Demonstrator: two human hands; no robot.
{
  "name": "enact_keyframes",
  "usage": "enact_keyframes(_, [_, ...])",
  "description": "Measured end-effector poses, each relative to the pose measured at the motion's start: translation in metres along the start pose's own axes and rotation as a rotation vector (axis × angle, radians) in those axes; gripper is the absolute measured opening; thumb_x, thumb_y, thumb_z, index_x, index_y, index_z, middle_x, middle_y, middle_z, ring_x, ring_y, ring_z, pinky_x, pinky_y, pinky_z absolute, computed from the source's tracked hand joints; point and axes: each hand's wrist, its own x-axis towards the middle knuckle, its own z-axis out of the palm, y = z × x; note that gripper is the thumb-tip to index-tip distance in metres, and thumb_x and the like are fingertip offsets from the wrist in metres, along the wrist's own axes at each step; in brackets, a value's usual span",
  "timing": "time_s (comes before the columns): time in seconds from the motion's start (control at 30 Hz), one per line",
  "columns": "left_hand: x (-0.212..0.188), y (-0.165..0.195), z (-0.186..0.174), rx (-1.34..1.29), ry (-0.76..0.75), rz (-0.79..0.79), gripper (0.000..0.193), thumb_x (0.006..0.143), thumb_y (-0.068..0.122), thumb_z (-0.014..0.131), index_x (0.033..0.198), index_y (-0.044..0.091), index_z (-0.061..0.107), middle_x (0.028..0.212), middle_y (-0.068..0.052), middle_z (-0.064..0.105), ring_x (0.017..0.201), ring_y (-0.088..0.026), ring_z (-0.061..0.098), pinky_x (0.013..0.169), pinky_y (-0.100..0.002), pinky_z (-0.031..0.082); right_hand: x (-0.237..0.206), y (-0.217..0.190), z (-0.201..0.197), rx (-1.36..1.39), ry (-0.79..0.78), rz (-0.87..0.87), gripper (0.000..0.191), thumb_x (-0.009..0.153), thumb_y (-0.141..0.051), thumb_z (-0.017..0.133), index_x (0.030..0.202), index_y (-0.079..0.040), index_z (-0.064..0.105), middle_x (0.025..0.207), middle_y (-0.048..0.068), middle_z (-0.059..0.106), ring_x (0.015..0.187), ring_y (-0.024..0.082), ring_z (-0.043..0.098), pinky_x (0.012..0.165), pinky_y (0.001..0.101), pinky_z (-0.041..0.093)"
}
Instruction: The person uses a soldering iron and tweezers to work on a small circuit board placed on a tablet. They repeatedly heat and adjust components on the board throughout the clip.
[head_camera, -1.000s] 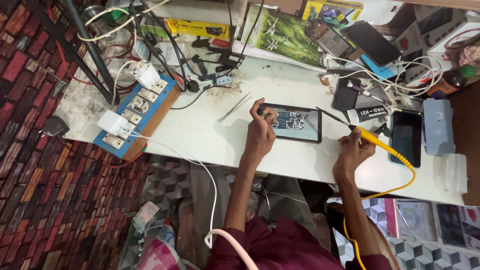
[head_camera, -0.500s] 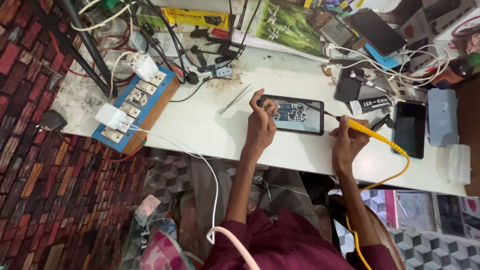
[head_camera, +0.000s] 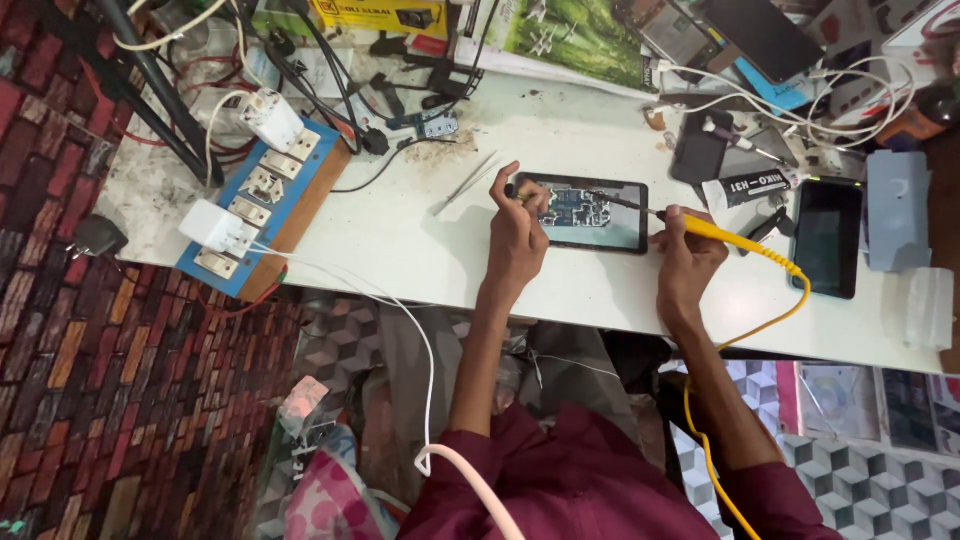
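- Two hands work over one opened phone (head_camera: 590, 212) that lies flat on the white desk (head_camera: 420, 240), with its insides showing.
- The left hand (head_camera: 520, 235) rests on the phone's left end. Its fingers are curled around something small at the edge, but it is too tiny to make out.
- The right hand (head_camera: 688, 258) is closed around one yellow soldering iron (head_camera: 725, 235). The thin dark tip points left, over the phone's insides. Whether it touches them is hard to tell.
- One yellow cord (head_camera: 770, 320) runs from the iron, past the right hand, and down off the desk edge.
- One pair of tweezers (head_camera: 465, 183) lies just left of the left hand.
- One dark phone (head_camera: 826, 238) lies right of the right hand, and one glue tube (head_camera: 745, 186) lies just beyond that hand.
- One blue switch board (head_camera: 262, 205) sits far left of the left hand, with two white plugs in it.
- Many wires tangle at the back of the desk, and the things there are cut off at the top.
- The floor is red brick on the left and has a cube pattern on the right.
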Motion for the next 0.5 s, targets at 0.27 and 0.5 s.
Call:
enact_keyframes(0.27, [0.0006, 0.0006, 0.0000, 0.011, 0.010, 0.021, 0.064, 0.094, -0.016, 0.036, 0.151, 0.004, 0.015, 0.099, -0.015, 0.061, 0.088, -0.027, 0.066, 0.086, -0.029, 0.053, 0.0007, 0.0000, 0.0012, 0.010, 0.009, 0.007, 0.025, 0.105, -0.025, 0.071, 0.103, -0.001, 0.069, 0.071, 0.001, 0.060, 0.066, 0.009, 0.057, 0.062, 0.0238, 0.043])
enact_keyframes(0.5, [-0.0008, -0.0055, 0.0023, -0.033, -0.006, 0.013, 0.061, 0.099, -0.015, 0.033, 0.153, 0.005, 0.013, 0.097, -0.015, 0.058, 0.087, -0.026, 0.059, 0.088, -0.029, 0.050, -0.0021, -0.0070, 0.0038, -0.034, 0.012, 0.001, 0.026, 0.106, -0.026, 0.070, 0.104, 0.000, 0.068, 0.073, 0.001, 0.060, 0.068, 0.008, 0.058, 0.062, 0.0232, 0.042])
